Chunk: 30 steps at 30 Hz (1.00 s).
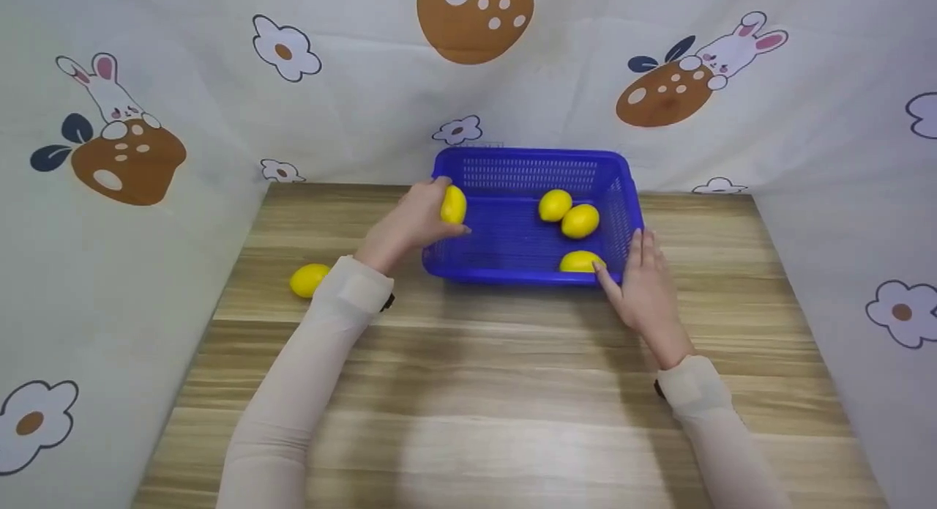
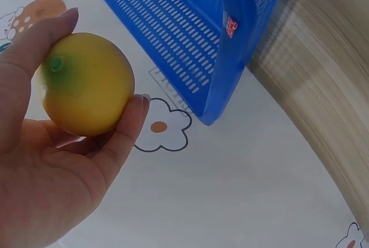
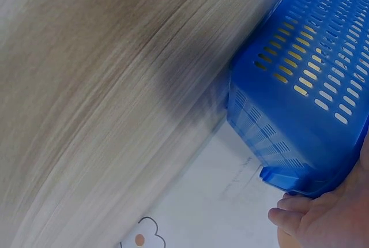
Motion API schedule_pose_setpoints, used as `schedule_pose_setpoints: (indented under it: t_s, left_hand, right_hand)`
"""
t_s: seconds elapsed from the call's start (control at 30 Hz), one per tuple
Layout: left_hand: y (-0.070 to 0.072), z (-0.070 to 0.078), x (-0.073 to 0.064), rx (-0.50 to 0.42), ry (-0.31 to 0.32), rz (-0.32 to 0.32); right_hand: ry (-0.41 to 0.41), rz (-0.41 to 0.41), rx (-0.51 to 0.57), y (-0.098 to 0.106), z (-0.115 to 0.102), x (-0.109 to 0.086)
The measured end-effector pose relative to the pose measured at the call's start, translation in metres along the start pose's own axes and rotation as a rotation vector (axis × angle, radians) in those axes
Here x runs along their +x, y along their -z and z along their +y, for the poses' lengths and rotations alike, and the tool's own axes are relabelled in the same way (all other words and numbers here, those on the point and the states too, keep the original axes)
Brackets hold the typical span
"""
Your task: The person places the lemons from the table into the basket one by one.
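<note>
In the head view my left hand (image 1: 416,217) holds a lemon (image 1: 454,204) over the left rim of a blue plastic basket (image 1: 505,277). The left wrist view shows this lemon (image 2: 86,83) pinched between thumb and fingers, its green tip facing the camera. My right hand (image 1: 648,293) grips the basket's front right corner, thumb at the front rim and fingers along the right side. Three lemons lie inside: two touching (image 1: 555,205) toward the back right, and one lemon (image 1: 580,261) partly hidden behind the front wall.
Another lemon (image 1: 307,280) lies on the wooden table (image 1: 498,406) left of the basket, partly covered by the left sleeve (image 1: 322,348). A patterned white cloth (image 1: 366,113) hangs behind the basket and along both sides.
</note>
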<state>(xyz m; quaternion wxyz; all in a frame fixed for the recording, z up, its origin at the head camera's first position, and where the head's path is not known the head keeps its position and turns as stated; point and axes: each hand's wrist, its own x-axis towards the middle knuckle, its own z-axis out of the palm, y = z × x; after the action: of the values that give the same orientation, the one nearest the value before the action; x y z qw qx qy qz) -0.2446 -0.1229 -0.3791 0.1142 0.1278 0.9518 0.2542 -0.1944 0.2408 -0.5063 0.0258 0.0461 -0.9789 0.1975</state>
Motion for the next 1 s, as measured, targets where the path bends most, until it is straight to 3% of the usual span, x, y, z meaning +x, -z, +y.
schedule_pose_setpoints:
  t_s: [0.67,1.0]
  left_hand:
    - [0.001,0.012,0.011,0.018,-0.014,-0.021]
    - [-0.004,0.01,0.012,0.023,-0.034,-0.02]
  right_hand:
    - [0.015,0.02,0.031,-0.004,0.001,0.002]
    - [0.009,0.008,0.035,-0.003,0.001,0.001]
